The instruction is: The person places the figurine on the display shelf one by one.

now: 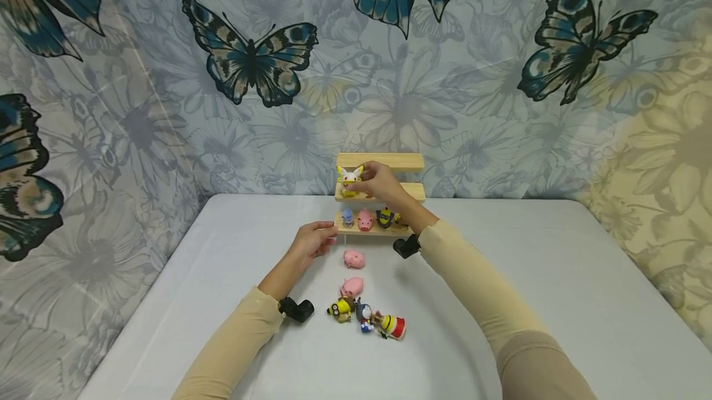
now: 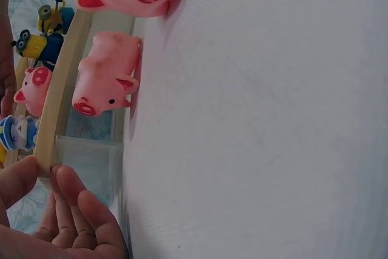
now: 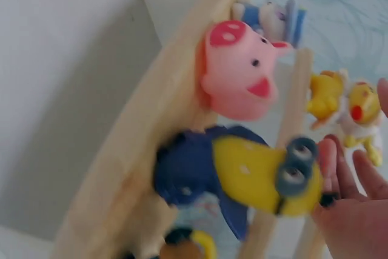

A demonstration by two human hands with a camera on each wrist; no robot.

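A tiered wooden display shelf [image 1: 381, 161] stands at the back of the table. At the left of its middle tier, my right hand [image 1: 384, 185] pinches a yellow-and-white toy figure [image 1: 350, 178] with pointed ears; the right wrist view shows thumb and fingers on either side of it. The left hand [image 1: 314, 241] grips the left end of the lowest tier, whose board [image 2: 56, 98] lies between thumb and forefinger. On that tier are a small blue-and-white figure [image 1: 347, 217], a pink pig [image 1: 364, 220] and a minion figure [image 3: 242, 171], with another yellow figure partly hidden beside it.
Two pink pigs, one nearer the shelf [image 1: 354, 258] and one farther forward [image 1: 352, 287], are on the white table [image 1: 500, 276]. In front lie a yellow minion [image 1: 341, 308], a blue-and-white figure [image 1: 364, 315] and a red-and-yellow figure [image 1: 394, 326]. A butterfly-patterned cloth [image 1: 356, 91] hangs behind.
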